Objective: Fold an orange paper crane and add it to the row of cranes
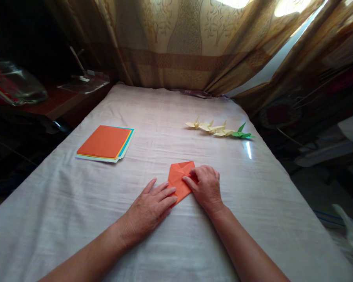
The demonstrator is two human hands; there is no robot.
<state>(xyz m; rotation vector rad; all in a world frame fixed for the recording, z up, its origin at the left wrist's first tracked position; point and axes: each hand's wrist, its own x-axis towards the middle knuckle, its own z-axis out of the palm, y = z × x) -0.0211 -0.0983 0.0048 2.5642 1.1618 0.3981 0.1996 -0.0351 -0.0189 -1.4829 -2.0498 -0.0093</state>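
Note:
A partly folded sheet of orange origami paper (179, 174) lies on the cloth-covered surface in front of me, with creases and layered flaps showing on it. My left hand (154, 205) rests flat, fingers outstretched, its fingertips on the paper's lower left edge. On the paper's right side, my right hand (206, 187) pinches a flap between thumb and bent fingers. Part of the right edge is hidden under that hand.
A stack of coloured square paper (104, 141), orange on top, lies at the left. Several pale yellow paper cranes (210, 127) and a green paper crane (241, 133) stand in a row at the back right. A brown curtain (176, 47) hangs behind; a wooden table (61, 102) stands left.

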